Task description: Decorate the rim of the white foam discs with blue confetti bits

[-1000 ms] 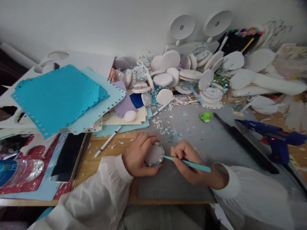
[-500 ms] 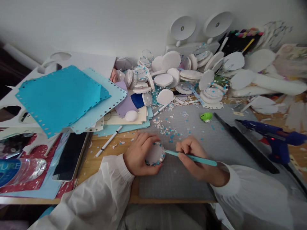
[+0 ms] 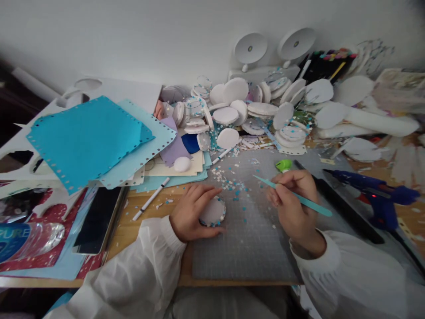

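Note:
Against the left part of the grey cutting mat [image 3: 245, 252], my left hand [image 3: 194, 212] curls round a white disc [image 3: 213, 212] that lies flat. Small blue and white pieces line the disc's rim. My left thumb reaches along its near side, and the fingers cover its left edge. My right hand [image 3: 295, 199] is raised over the mat, to the right of the disc and apart from it. It pinches a pair of turquoise tweezers [image 3: 312, 204], their thin tip pointing left. Tiny blue and white confetti pieces [image 3: 232, 181] are scattered beyond the disc.
Many white discs [image 3: 226, 115] are heaped along the wall. A blue glue gun [image 3: 375, 186], a black strip-like tool [image 3: 345, 210] and a green punch [image 3: 283, 165] lie right. Left are turquoise paper [image 3: 89, 141], a phone [image 3: 96, 221], a bottle [image 3: 29, 239] and a white pen [image 3: 151, 199].
My right hand has moved right and away from the disc, taking the tweezers' tip off its rim. My left hand stays at the disc, with its thumb stretched out a little more.

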Tool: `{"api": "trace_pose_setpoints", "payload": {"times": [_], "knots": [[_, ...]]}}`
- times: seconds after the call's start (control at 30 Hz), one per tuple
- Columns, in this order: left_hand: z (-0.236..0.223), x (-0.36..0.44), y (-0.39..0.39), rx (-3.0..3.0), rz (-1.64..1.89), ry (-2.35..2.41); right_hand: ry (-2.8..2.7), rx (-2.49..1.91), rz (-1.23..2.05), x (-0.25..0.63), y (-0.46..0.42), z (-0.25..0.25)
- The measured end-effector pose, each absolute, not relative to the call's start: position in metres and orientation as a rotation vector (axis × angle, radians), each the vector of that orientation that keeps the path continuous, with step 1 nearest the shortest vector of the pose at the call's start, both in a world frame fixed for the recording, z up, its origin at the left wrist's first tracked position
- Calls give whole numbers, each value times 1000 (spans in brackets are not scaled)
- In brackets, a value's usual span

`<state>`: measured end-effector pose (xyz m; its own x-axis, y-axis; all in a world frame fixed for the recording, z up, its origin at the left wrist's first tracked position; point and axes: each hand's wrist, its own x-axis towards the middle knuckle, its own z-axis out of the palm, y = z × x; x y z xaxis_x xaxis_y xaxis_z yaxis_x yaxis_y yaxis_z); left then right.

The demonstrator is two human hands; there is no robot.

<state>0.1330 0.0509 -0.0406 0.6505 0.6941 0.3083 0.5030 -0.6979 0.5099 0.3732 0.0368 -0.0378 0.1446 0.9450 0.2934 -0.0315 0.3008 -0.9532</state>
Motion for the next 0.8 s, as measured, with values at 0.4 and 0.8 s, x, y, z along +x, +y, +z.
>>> {"api": "trace_pose_setpoints", "payload": {"times": [0.4,0.8], "knots": [[-37,126,59,2525,632,879,-1151,-992,807,373,43,-39],[-36,128,61,2551,649,858,-1207,-1032,795,374,42,-37]]}}
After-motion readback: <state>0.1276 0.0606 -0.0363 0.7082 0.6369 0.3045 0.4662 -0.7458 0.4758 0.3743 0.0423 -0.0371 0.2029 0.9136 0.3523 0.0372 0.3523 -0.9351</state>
